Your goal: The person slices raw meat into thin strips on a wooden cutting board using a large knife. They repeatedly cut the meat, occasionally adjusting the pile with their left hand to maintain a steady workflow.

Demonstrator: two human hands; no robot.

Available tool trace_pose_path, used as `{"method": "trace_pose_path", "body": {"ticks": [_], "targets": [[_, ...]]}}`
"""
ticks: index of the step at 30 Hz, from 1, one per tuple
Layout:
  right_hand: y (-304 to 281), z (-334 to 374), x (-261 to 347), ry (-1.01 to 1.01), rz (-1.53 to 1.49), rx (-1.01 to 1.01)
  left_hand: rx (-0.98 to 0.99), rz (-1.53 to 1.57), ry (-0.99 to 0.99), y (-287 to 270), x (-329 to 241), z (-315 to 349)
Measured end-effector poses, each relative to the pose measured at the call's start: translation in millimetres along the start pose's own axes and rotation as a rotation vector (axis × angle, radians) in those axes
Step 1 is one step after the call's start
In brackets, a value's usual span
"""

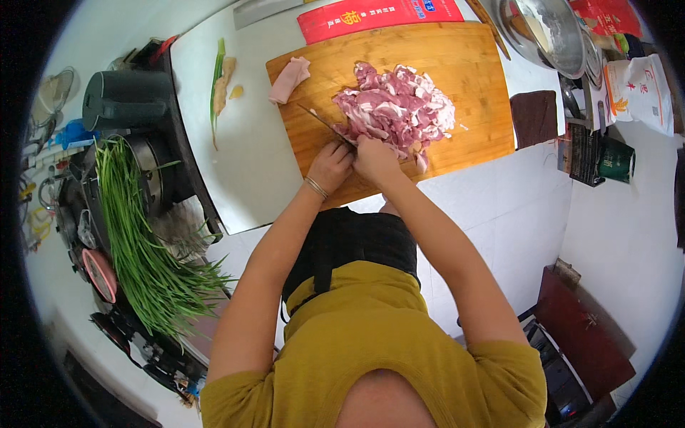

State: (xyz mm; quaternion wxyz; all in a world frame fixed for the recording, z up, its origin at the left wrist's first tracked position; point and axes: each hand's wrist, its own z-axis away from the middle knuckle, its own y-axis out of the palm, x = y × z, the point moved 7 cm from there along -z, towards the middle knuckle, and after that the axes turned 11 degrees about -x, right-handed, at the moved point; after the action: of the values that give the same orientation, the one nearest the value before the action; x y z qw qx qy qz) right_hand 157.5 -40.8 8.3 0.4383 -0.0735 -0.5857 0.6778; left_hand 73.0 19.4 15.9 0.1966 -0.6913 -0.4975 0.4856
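Observation:
A wooden cutting board (471,85) lies on the white table, with a heap of sliced pink raw meat (399,107) on it. A knife (325,125) slants across the board's near left part, its tip toward the far left. Around its near end my right hand (376,162) is closed, beside the edge of the heap. My left hand (330,168), with bangles at the wrist, is closed with curled fingers against the blade's near part; what it may hold is hidden. A pale pink slab of meat or skin (290,80) rests at the board's left edge.
Left of the board lie a green onion (216,93) and a ginger root (225,80). A red packet (378,18) lies behind the board. Metal bowls (546,36) stand at the far right. Long green chives (143,242) spread over the left side, near a dark pitcher (128,100).

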Motion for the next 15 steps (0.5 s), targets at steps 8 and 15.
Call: {"method": "trace_pose_path", "body": {"ticks": [8,15], "targets": [[-10,73,-61,0.244,-0.056,0.081,-0.077,-0.057,0.02,-6,-3,11],[-19,19,-20,-0.028,-0.177,-0.202,-0.146,-0.094,-0.025,-30,-17,19]]}}
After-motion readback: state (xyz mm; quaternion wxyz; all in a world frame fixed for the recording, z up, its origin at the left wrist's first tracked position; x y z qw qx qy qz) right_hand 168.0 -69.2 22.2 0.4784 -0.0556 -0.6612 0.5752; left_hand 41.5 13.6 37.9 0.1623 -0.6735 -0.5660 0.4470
